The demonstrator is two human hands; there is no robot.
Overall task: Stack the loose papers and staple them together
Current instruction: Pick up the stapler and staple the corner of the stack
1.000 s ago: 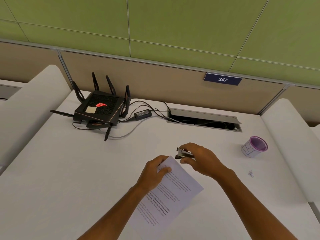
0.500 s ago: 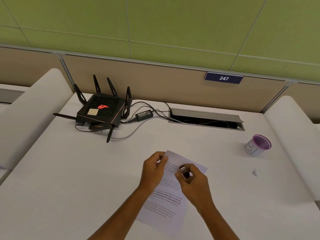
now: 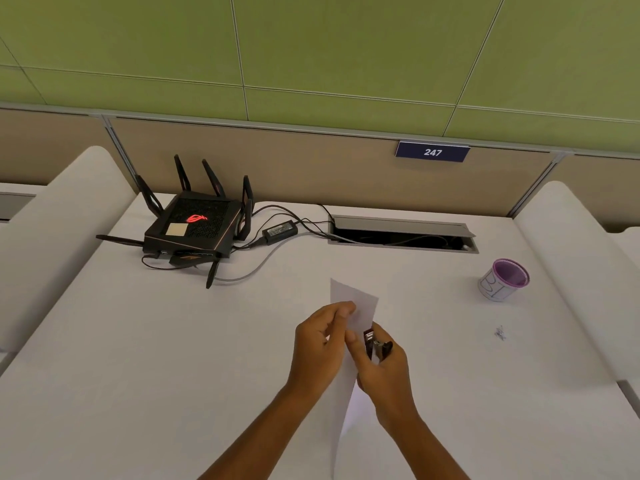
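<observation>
left hand (image 3: 320, 344) pinches the papers (image 3: 353, 299) (held nearly upright); right hand (image 3: 384, 372) grips the stapler (image 3: 375, 346) at their edge.

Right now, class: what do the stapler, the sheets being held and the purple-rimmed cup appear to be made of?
Stapler: probably metal, dark body with glinting silvery parts.
Sheets: thin matte white paper, bending where lifted.
Cup: seemingly white paper with scribbled lines; purple rim and inside, material unclear.

My right hand (image 3: 381, 372) hides most of stapler (image 3: 375, 346). Papers (image 3: 349, 341) edge-on, bottom cut by frame, sheet count unreadable. Small dark speck (image 3: 500, 333) on desk (image 3: 138, 358) unidentifiable.
</observation>
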